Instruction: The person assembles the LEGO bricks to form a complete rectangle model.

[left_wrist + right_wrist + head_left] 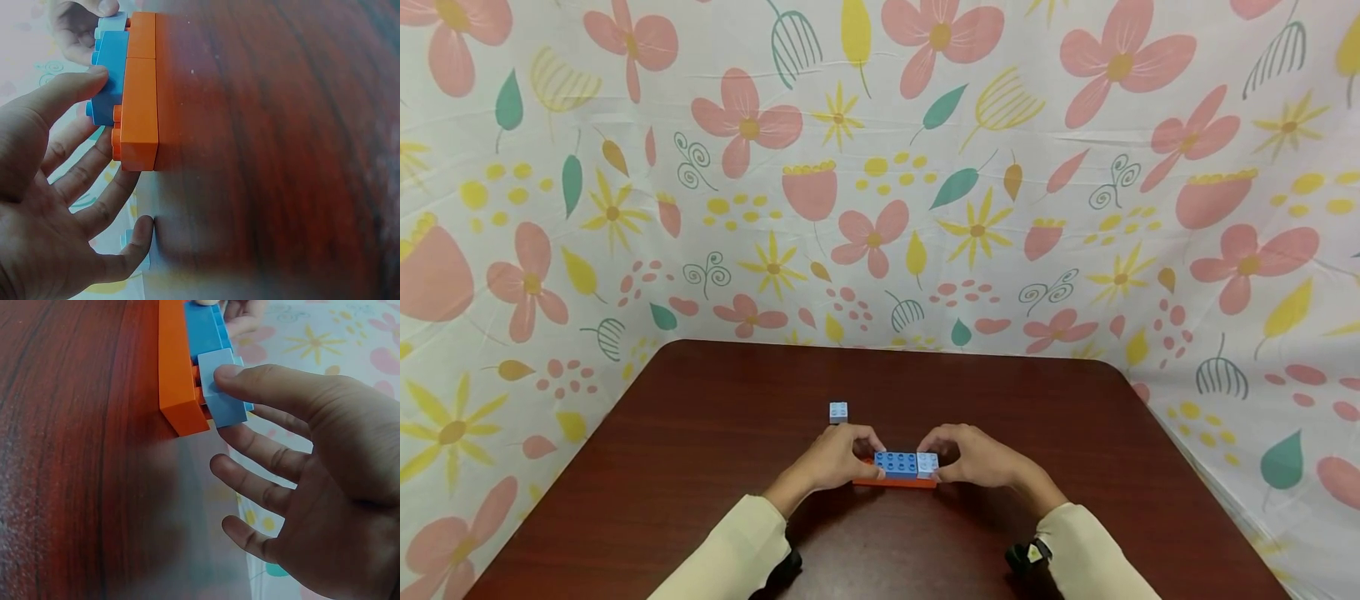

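Observation:
Two orange bricks (140,109) lie end to end on the table, forming a low base. On top sits a long blue brick (896,464), and a small light blue brick (927,465) stands at its right end. My left hand (841,457) pinches the blue brick between thumb and fingers. With thumb and index finger, my right hand (983,458) pinches the light blue brick, its other fingers spread. In the right wrist view that brick looks slightly tilted, and orange studs (200,395) show in the gap below it. At the left end, bare orange studs appear in the left wrist view.
Another small light blue brick (838,412) stands just beyond my left hand. The dark brown table (745,392) has rounded far corners. A flower-patterned cloth (880,167) hangs behind it and along both sides.

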A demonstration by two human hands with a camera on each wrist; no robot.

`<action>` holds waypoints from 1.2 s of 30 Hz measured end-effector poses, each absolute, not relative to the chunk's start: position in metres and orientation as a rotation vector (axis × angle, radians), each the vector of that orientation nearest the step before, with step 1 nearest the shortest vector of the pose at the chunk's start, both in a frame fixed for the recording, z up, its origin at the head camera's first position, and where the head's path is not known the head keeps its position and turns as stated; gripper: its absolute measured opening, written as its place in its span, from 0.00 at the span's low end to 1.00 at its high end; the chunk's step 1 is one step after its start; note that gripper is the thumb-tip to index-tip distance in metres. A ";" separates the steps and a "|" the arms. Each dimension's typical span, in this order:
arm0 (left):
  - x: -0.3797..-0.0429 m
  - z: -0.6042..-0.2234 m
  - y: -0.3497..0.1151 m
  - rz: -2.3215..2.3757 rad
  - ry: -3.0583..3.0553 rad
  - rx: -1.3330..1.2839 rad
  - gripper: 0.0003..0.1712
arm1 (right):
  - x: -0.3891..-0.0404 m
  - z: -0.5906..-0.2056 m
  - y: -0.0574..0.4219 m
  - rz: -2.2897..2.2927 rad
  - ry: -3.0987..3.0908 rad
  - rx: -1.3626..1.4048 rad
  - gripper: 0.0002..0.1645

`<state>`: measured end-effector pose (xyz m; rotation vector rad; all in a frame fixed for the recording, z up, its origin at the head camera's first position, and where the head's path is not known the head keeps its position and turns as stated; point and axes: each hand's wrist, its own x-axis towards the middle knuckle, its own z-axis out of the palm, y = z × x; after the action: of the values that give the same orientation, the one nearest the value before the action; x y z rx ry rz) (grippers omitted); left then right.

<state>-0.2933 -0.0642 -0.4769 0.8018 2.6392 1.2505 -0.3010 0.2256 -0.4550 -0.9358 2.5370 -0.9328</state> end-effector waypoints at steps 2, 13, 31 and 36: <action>-0.293 -0.477 -0.064 1.248 2.641 0.802 0.14 | -0.301 -0.455 0.225 -0.944 2.528 -0.935 0.20; -0.293 -0.478 -0.065 1.246 2.646 0.800 0.14 | -0.301 -0.457 0.224 -0.974 2.519 -0.929 0.18; -0.294 -0.478 -0.064 1.230 2.656 0.811 0.14 | -0.295 -0.465 0.222 -1.052 2.558 -0.935 0.16; -0.295 -0.478 -0.065 1.231 2.653 0.807 0.14 | -0.297 -0.468 0.223 -1.068 2.541 -0.913 0.17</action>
<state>-0.2948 -0.0650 -0.4781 0.8075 2.6533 1.2306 -0.2970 0.2225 -0.4677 -0.9132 2.5409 -1.0683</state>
